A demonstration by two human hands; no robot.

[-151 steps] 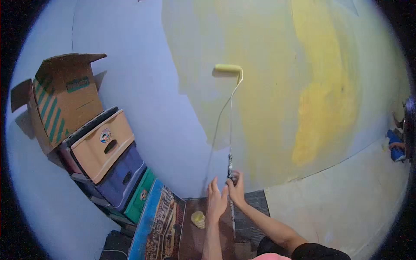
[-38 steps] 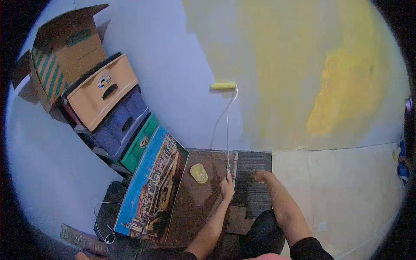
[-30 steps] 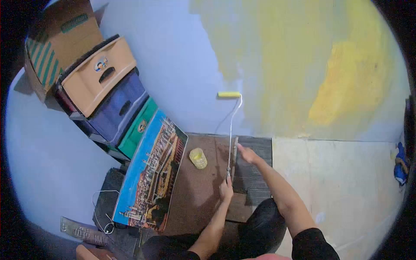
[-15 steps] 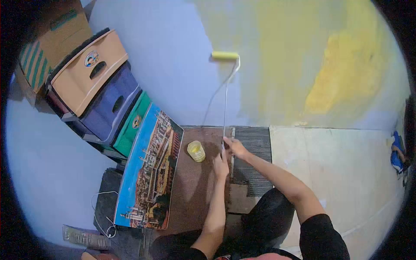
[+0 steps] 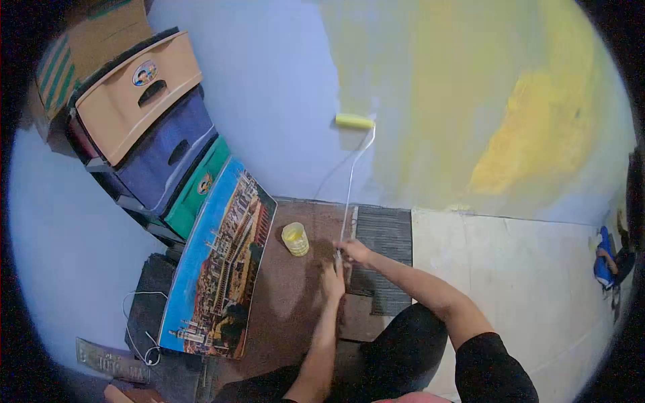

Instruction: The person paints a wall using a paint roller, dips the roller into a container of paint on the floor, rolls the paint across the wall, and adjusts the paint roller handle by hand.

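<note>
A paint roller point(image 5: 354, 121) with a yellow sleeve lies against the wall point(image 5: 282, 101), at the left edge of the yellow painted patch. Its long thin rod runs down to both hands. My left hand point(image 5: 332, 277) is closed around the handle at the bottom. Just above it, my right hand point(image 5: 354, 250) grips the lower end of the rod. Left of the hands, a small tub point(image 5: 295, 240) with yellow paint stands on the brown floor covering point(image 5: 282, 295). Dull yellow covers much of the wall, with a brighter patch at the right.
Stacked drawers point(image 5: 151, 144) in peach, purple and green stand at the left, a cardboard box point(image 5: 101, 43) behind them. A city picture panel point(image 5: 222, 269) leans in front. Pale sheeting point(image 5: 497, 282) covers the floor at right, beside a dark ribbed mat point(image 5: 386, 235). A blue item point(image 5: 606, 258) lies far right.
The roller has moved down along the wall, and both hands have come lower and closer to my body with the handle. The camera view has shifted slightly.
</note>
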